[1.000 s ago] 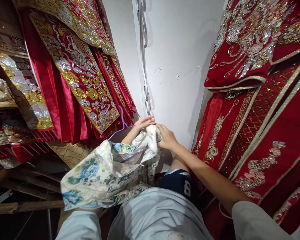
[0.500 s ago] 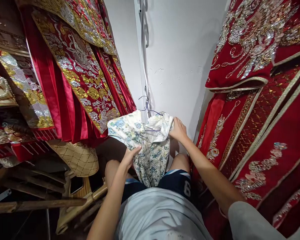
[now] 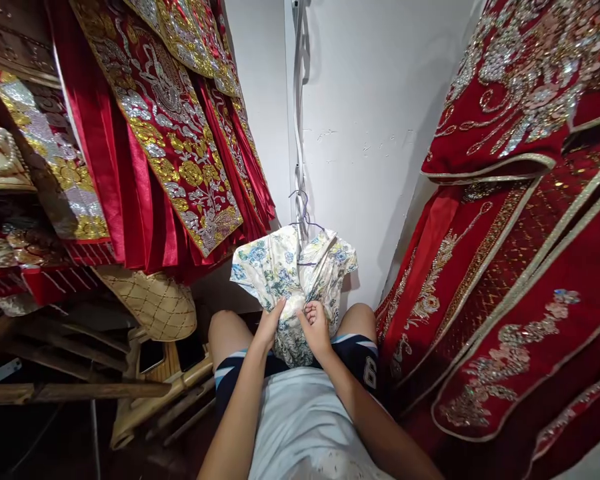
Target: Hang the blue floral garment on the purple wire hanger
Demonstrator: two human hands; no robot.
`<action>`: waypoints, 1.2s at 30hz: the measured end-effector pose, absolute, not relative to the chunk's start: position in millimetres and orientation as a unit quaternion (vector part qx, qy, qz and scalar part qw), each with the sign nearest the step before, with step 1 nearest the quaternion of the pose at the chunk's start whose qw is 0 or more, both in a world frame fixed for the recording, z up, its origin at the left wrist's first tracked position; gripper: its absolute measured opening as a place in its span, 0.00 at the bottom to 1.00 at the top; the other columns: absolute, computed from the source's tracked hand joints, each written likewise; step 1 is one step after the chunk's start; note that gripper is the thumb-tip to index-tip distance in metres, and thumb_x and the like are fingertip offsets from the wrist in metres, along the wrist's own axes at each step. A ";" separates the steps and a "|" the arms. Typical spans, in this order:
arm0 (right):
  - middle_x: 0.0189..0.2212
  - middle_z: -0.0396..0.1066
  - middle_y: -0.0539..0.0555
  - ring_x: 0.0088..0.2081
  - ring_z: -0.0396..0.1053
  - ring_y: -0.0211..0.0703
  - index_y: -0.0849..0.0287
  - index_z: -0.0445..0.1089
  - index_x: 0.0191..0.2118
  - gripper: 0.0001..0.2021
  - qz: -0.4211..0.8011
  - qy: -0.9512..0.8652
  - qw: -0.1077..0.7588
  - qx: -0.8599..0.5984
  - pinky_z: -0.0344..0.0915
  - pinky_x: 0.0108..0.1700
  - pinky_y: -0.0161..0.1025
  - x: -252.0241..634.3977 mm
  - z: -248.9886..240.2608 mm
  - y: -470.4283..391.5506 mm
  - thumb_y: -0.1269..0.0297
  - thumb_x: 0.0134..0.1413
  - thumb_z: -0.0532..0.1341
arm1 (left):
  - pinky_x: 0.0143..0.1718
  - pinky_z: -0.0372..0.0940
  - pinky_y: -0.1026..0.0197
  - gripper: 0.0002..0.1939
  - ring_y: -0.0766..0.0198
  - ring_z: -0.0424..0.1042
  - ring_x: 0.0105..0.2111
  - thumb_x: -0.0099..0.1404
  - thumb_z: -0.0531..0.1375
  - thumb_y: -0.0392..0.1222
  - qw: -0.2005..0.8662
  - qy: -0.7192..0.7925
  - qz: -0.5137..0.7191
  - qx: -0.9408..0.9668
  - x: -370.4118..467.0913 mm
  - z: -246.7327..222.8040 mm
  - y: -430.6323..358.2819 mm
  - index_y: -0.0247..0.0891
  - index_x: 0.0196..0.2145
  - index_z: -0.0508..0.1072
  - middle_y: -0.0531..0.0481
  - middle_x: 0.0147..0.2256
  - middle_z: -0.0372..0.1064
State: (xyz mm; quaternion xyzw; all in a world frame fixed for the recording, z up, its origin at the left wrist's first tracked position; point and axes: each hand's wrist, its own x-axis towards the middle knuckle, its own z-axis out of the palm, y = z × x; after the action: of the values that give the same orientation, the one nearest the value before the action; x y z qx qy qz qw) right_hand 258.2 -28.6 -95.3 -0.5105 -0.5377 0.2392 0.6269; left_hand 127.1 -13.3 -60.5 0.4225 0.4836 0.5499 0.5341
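Note:
A cream blouse (image 3: 273, 263) with a blue and green floral print hangs in front of me on a thin purple hanger (image 3: 307, 225). Its short sleeves spread to both sides, and the lower part drops between my knees. My left hand (image 3: 271, 320) pinches the blouse's front at the middle, thumb on top. Close beside it, my right hand (image 3: 316, 325) has its fingers curled on the other front edge, also gripping cloth. The fingertips under the fabric are hidden.
Red embroidered gowns hang on the left (image 3: 180, 147) and on the right (image 3: 480, 267). A white strip (image 3: 299, 120) runs down the pale wall (image 3: 360, 100) behind the hanger. Bamboo furniture (image 3: 145, 393) stands at lower left, with a dark phone-like object (image 3: 151, 355) on it.
My right hand has left the sleeve at the right shoulder and come down to the blouse's front, beside my left hand. The right sleeve now lies spread out, and the front edges are drawn together.

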 end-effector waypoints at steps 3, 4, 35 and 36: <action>0.26 0.64 0.50 0.28 0.65 0.44 0.53 0.62 0.33 0.11 0.290 -0.563 0.607 -0.480 0.65 0.31 0.40 262.5 -100.0 -29.7 0.51 0.57 0.59 | 0.68 0.52 0.50 0.38 0.49 0.50 0.68 0.61 0.67 0.53 0.546 0.509 0.535 0.396 130.5 -60.2 -17.7 0.39 0.64 0.61 0.39 0.67 0.54; 0.25 0.64 0.50 0.27 0.64 0.43 0.53 0.62 0.32 0.12 0.292 -0.569 0.605 -0.475 0.64 0.30 0.39 266.1 -97.6 -29.5 0.50 0.58 0.57 | 0.68 0.51 0.49 0.41 0.48 0.49 0.69 0.60 0.67 0.54 0.549 0.516 0.532 0.387 132.0 -59.8 -19.3 0.38 0.66 0.59 0.38 0.68 0.52; 0.20 0.62 0.46 0.22 0.59 0.38 0.55 0.64 0.30 0.06 0.230 -0.602 0.582 -0.496 0.54 0.27 0.35 287.0 -91.0 -29.0 0.61 0.58 0.56 | 0.62 0.59 0.48 0.42 0.42 0.55 0.66 0.55 0.71 0.53 0.462 0.567 0.610 0.305 135.5 -69.0 -19.8 0.37 0.61 0.61 0.32 0.62 0.61; 0.21 0.62 0.46 0.23 0.60 0.39 0.55 0.64 0.31 0.06 0.213 -0.599 0.589 -0.499 0.56 0.28 0.35 287.6 -92.0 -30.1 0.61 0.58 0.55 | 0.60 0.61 0.47 0.40 0.41 0.57 0.65 0.55 0.71 0.54 0.424 0.573 0.633 0.302 133.5 -73.4 -17.7 0.37 0.59 0.62 0.32 0.60 0.63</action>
State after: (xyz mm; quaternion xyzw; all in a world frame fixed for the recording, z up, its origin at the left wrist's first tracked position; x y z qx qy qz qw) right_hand 287.6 -30.1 -92.0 -0.4987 -0.5991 0.2129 0.5892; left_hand 133.5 -17.7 -73.4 0.3020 0.5726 0.6331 0.4245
